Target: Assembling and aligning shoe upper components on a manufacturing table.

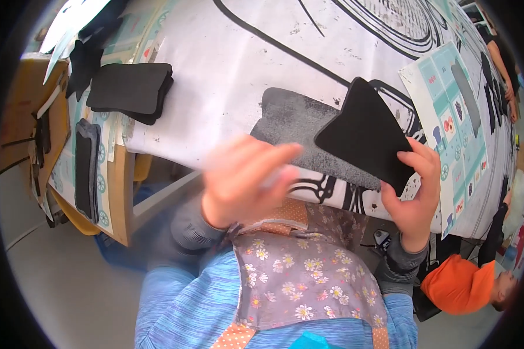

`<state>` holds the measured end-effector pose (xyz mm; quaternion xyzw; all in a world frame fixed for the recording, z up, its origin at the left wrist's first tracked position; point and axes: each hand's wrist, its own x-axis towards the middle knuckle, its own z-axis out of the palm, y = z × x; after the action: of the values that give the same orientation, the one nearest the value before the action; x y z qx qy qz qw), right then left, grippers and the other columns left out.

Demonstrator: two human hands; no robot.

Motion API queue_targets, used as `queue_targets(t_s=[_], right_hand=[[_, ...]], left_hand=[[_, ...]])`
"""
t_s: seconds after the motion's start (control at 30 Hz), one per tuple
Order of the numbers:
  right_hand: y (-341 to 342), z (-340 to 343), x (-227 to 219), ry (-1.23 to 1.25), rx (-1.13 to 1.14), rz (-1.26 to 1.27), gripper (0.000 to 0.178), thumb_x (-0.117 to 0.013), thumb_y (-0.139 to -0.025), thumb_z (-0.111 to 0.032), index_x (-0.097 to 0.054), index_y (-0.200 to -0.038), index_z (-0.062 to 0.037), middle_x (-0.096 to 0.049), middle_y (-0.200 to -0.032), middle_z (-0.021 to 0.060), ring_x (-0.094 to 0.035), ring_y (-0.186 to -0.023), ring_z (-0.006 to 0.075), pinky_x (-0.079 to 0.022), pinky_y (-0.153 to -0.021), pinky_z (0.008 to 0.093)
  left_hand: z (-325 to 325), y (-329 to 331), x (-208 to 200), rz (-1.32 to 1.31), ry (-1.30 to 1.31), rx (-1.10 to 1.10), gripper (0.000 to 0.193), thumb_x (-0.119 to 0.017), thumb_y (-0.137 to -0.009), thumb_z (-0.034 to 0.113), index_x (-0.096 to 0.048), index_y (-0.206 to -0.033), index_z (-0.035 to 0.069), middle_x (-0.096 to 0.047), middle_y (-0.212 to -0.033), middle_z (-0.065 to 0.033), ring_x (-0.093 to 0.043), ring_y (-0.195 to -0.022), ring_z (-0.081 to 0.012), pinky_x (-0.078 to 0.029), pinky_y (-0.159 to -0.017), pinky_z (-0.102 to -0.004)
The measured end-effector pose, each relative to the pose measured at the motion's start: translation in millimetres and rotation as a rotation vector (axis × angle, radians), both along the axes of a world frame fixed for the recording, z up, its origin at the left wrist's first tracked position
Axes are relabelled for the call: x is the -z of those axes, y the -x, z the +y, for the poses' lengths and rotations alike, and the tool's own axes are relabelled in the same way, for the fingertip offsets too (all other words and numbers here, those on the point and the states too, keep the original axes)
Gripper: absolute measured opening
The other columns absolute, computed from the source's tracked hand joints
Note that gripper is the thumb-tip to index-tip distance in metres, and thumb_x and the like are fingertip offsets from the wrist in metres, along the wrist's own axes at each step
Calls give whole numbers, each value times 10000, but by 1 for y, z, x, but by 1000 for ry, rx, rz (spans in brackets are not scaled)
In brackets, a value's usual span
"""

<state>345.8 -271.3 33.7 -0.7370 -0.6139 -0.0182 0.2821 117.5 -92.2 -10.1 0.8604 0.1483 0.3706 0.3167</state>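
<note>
My right hand (416,189) grips the lower right corner of a flat black panel (364,131) with rounded corners, thumb on one side and fingers on the other. The panel is tilted up from the table. Beneath it lies a grey, speckled panel (311,136) of similar material, its surface patchy and worn-looking; the black panel covers part of it. My left hand (247,177) hovers over the near left edge of the grey panel, smeared by motion. Its fingers point right, and nothing can be made out in them.
A stack of black panels (128,90) sits at the table's left, with narrow dark strips (87,168) nearer me. On the right a patterned board (451,134) bears a grey strip (466,99). A person in orange (463,284) is at lower right; another person's arm (501,67) shows at far right.
</note>
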Motion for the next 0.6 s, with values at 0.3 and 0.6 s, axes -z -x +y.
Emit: queue_targets(t_s=[0.3, 0.6], right_hand=[[-9, 21, 17, 183, -175, 134, 558, -757, -596, -46, -719, -1149, -104, -642, -1231, 112, -590, -1021, 317, -460, -910, 430], [-1, 34, 20, 221, -198, 69, 586, -782, -584, -68, -730, -1163, -141, -645, -1267, 79, -585, -1046, 285, -429, -920, 418]], left_hand=[[28, 7, 25, 50, -35, -289, 160, -537, -925, -60, -645, -1043, -57, -697, -953, -136, -641, -892, -204, -505, -813, -320], [27, 9, 25, 108, 219, -200, 179, -515, -949, -102, -598, -1099, -52, -680, -1024, -114, -635, -925, -155, -501, -850, -276]])
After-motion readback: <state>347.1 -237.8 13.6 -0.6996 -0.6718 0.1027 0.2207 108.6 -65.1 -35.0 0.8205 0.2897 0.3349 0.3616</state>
